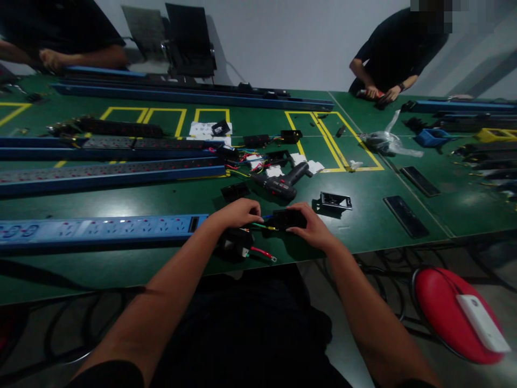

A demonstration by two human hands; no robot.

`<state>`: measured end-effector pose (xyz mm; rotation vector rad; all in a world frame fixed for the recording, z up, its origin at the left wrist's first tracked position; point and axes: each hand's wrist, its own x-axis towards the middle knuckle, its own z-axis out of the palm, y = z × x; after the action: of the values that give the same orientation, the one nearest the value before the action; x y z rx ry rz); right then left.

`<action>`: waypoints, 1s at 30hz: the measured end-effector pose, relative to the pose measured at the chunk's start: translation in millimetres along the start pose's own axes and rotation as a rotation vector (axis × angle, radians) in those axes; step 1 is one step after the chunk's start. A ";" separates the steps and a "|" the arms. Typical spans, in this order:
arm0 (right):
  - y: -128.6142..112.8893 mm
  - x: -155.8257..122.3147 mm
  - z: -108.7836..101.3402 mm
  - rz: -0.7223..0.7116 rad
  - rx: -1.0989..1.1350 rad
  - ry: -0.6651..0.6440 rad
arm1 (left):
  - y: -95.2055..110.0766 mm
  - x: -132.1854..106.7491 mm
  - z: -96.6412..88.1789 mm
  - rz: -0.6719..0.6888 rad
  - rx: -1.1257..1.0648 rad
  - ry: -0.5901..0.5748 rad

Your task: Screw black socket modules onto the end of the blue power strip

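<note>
My right hand (311, 225) is closed around a small black module (288, 218) near the table's front edge. My left hand (239, 212) pinches the coloured wires (264, 226) that run into that module. A second black part (234, 241) with a red lead (263, 253) lies under my left wrist. A long blue power strip (97, 228) stretches left from my left hand. A black cordless screwdriver (285, 182) lies just beyond both hands.
More blue power strips (109, 171) and wired black modules (258, 157) fill the green table (161, 199). Black plates (405, 215) lie at right. A red stool (448, 312) carrying a white device stands at lower right. Two other people work at the far side.
</note>
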<state>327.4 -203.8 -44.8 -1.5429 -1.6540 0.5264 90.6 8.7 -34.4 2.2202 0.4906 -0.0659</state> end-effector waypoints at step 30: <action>-5.7 13.4 -4.1 0.030 -0.022 -0.155 | -6.2 0.6 3.9 0.018 0.063 0.094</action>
<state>327.8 -192.8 -34.5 -1.5790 -1.7599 0.6605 89.3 9.5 -41.6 2.2974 0.5261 0.0331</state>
